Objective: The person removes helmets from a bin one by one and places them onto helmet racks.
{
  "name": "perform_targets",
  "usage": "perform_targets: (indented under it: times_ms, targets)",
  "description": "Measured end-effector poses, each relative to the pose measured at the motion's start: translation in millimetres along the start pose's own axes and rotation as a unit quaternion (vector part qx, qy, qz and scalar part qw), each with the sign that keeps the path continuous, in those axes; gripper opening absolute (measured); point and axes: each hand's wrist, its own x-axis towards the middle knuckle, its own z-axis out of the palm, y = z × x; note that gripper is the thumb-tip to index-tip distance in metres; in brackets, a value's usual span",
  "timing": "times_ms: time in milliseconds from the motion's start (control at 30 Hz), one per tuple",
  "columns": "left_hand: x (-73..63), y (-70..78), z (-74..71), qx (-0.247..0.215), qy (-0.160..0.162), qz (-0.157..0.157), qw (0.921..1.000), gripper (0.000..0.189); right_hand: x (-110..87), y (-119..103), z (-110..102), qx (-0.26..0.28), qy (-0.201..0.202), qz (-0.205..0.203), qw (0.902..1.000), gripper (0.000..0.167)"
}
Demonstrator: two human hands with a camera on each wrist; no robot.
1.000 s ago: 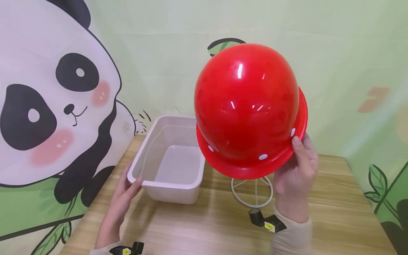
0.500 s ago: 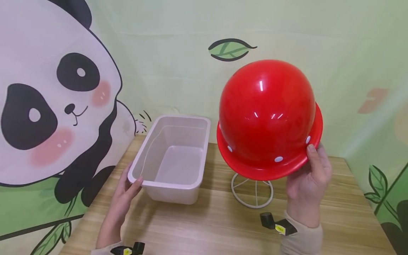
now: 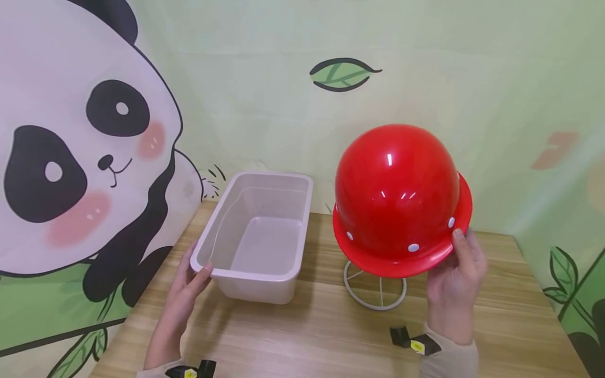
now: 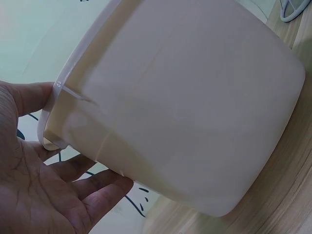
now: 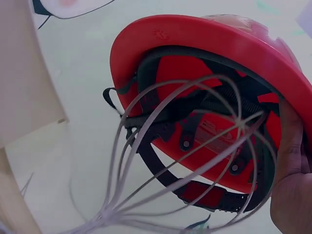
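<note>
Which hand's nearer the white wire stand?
Right. The right hand grips the red helmet, right of the wire stand; the left hand holds the bin at its near left corner, the side away from the stand.

Indoors, booth-like, panda backdrop [image 3: 255,110], wood-grain table [image 3: 283,338]

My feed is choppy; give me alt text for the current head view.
A right hand holds a red hard hat by its brim, hiding the upper part of a white wire stand on a wooden table. The left hand grips a pale plastic bin at its near-left corner; a cartoon panda decorates the backdrop.
</note>
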Motion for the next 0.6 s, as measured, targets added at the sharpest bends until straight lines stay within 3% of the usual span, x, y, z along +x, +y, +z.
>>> perform_targets:
  times_ms: [200, 433, 600]
  targets:
    - [-0.7, 0.9, 0.1, -0.003, 0.0, -0.003, 1.0, 0.072, -6.2, 5, -16, 0.006, 0.013, 0.025, 0.9996, 0.042]
    - [-0.7, 0.8, 1.4, -0.006, 0.001, -0.003, 1.0, 0.071, -10.7, 11, -28, -0.036, 0.021, 0.035, 0.9985, 0.042]
    - [-0.3, 1.2, 1.5, -0.01, 0.002, 0.0, 0.9999, 0.071, -11.9, 12, -32, -0.039, 0.019, 0.046, 0.998, 0.043]
